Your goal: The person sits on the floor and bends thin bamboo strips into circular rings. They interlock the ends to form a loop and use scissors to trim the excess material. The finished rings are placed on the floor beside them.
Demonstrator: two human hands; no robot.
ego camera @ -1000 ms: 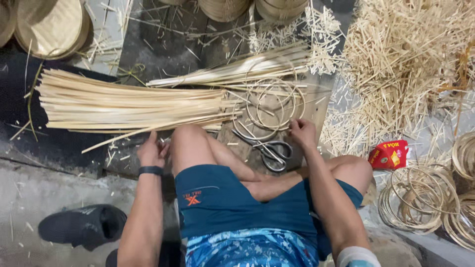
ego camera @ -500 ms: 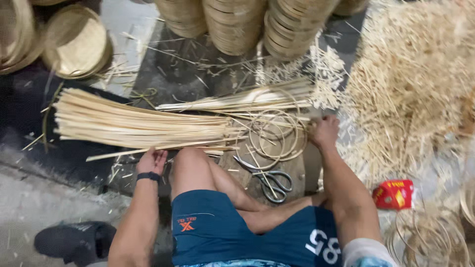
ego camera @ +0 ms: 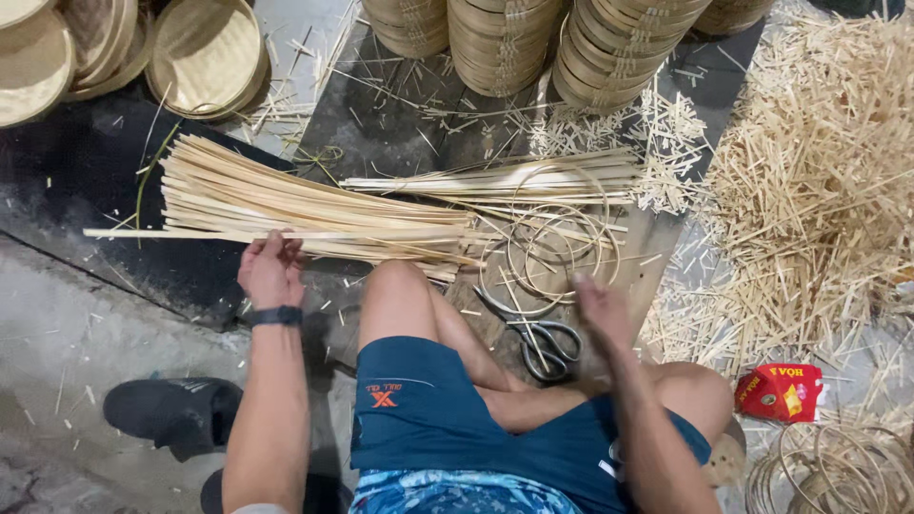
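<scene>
Left hand (ego camera: 271, 269) pinches one long bamboo strip (ego camera: 171, 233) off the near edge of the strip bundle (ego camera: 314, 205) on the floor. Right hand (ego camera: 600, 309), blurred, grip unclear, hovers by the bamboo hoops (ego camera: 557, 252) and scissors (ego camera: 543, 338). Selecting stage; drawing it free needs a steady pull.

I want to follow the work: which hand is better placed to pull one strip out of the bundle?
Probably the left hand: its fingers already touch a long bamboo strip at the bundle. The right hand is near the bamboo rings and scissors.
</scene>
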